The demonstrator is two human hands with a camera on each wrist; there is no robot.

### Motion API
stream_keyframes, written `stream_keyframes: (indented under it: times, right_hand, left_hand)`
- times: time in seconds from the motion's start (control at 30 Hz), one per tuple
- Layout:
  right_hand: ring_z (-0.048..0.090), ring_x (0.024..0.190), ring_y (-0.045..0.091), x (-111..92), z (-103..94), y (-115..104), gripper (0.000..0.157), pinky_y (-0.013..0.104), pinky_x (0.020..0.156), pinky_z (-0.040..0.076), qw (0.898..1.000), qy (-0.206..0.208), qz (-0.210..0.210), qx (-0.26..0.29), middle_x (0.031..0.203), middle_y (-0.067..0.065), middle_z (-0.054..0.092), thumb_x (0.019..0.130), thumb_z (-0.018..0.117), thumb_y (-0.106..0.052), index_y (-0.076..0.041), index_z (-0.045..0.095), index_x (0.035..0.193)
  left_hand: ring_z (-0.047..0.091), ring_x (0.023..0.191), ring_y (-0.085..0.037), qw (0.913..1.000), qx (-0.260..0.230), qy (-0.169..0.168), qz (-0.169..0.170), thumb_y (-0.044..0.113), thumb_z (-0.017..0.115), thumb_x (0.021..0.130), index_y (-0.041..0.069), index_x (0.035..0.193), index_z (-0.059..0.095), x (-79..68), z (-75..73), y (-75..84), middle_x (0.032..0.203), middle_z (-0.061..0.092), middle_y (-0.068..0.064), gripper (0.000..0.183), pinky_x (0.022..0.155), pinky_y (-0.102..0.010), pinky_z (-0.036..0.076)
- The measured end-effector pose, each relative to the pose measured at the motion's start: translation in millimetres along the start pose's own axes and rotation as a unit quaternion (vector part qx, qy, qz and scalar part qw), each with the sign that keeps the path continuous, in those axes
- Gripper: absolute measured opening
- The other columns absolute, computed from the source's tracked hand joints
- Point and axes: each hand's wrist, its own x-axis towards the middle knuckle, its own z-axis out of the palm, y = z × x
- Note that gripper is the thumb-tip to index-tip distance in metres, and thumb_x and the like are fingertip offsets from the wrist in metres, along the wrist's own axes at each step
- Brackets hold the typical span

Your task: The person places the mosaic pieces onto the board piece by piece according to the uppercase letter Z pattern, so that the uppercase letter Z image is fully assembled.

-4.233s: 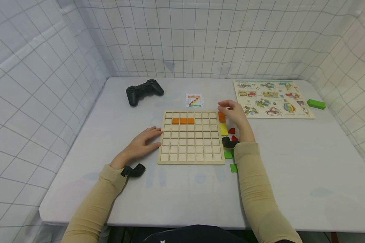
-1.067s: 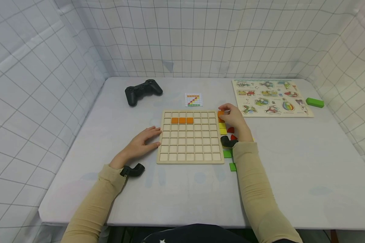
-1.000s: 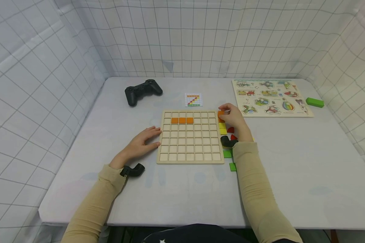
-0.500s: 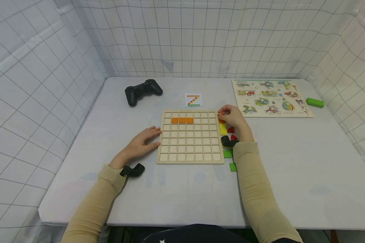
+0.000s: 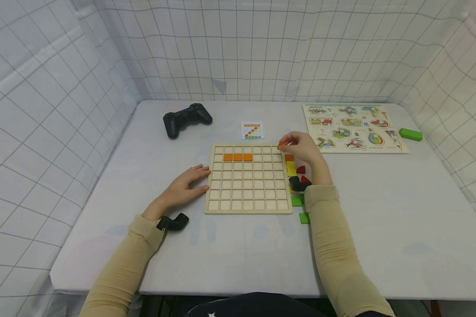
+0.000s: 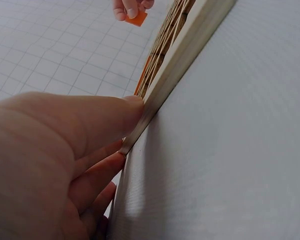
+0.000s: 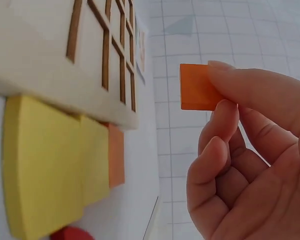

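Note:
My right hand (image 5: 303,147) pinches an orange square tile (image 7: 197,87) between thumb and fingers, raised over the far right corner of a wooden grid board (image 5: 247,180). Three orange tiles (image 5: 238,157) sit side by side in the board's second row from the far edge. At the board's left edge rests my left hand (image 5: 182,189), its fingers extended and touching the side; the left wrist view shows the thumb (image 6: 110,112) against the rim. Beside the right edge lie another orange tile (image 7: 116,155), yellow tiles (image 7: 45,160), red pieces (image 5: 300,170) and green tiles (image 5: 296,200), partly hidden by my right wrist.
A small printed pattern card (image 5: 252,130) lies beyond the board. A black game controller (image 5: 187,119) is at the back left. At the back right are a picture puzzle board (image 5: 355,129) and a green block (image 5: 410,134).
My right hand has picked up an orange tile from beside the board and moved it up and left over the far right corner. My left hand has stayed in place.

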Motion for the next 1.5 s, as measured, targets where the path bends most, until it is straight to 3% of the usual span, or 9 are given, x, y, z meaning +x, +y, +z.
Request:
stream_keyframes:
  times: [0.2, 0.43, 0.77, 1.23, 1.5]
  right_hand:
    - [0.059, 0.088, 0.025, 1.0, 10.9, -16.0, 0.021, 0.035, 0.076, 0.051, 0.999, -0.024, -0.037, 0.017, 0.101, 0.008, 0.064, 0.087, 0.069, -0.021, -0.007, 0.067, 0.103]
    - [0.057, 0.090, 0.024, 7.4, 28.5, -27.4, 0.019, 0.035, 0.081, 0.048, 0.997, -0.054, -0.056, -0.007, 0.105, 0.011, 0.065, 0.090, 0.064, -0.013, -0.004, 0.067, 0.106]
    - [0.054, 0.094, 0.023, 11.1, 46.6, -28.9, 0.017, 0.036, 0.084, 0.046, 0.996, -0.072, -0.027, -0.048, 0.105, 0.011, 0.064, 0.091, 0.060, -0.010, -0.005, 0.067, 0.105]
    - [0.057, 0.100, 0.027, 12.0, 52.8, -25.4, 0.023, 0.040, 0.089, 0.047, 0.995, -0.068, -0.025, -0.067, 0.111, 0.011, 0.064, 0.089, 0.064, -0.012, -0.006, 0.066, 0.111]
    - [0.054, 0.106, 0.028, 10.2, 36.8, -20.3, 0.030, 0.042, 0.090, 0.047, 0.997, -0.064, -0.020, -0.049, 0.118, 0.009, 0.060, 0.090, 0.063, -0.019, -0.009, 0.063, 0.118]
  left_hand:
    - [0.020, 0.140, -0.026, 1.0000, -0.003, 0.001, 0.001, 0.029, 0.060, 0.093, 0.005, 0.138, 0.047, -0.4, -0.5, 0.6, 0.147, 0.037, -0.009, 0.053, 0.115, -0.044, 0.016]
    - [0.020, 0.140, -0.026, 1.0000, -0.005, 0.001, -0.001, 0.030, 0.060, 0.093, 0.006, 0.138, 0.047, -1.0, -1.0, 1.3, 0.147, 0.037, -0.008, 0.053, 0.115, -0.044, 0.016]
    - [0.019, 0.140, -0.025, 0.9999, -0.014, 0.000, -0.001, 0.032, 0.060, 0.093, 0.007, 0.139, 0.046, -0.5, -0.3, 1.6, 0.147, 0.037, -0.008, 0.054, 0.115, -0.044, 0.016]
    - [0.019, 0.140, -0.026, 0.9999, -0.015, 0.001, 0.000, 0.030, 0.060, 0.093, 0.005, 0.139, 0.046, -0.3, -0.3, 1.7, 0.147, 0.037, -0.008, 0.054, 0.115, -0.044, 0.015]
    - [0.019, 0.140, -0.025, 0.9999, -0.016, 0.002, 0.001, 0.030, 0.060, 0.093, 0.006, 0.139, 0.045, -1.5, 0.0, 2.5, 0.147, 0.037, -0.008, 0.054, 0.115, -0.043, 0.016]
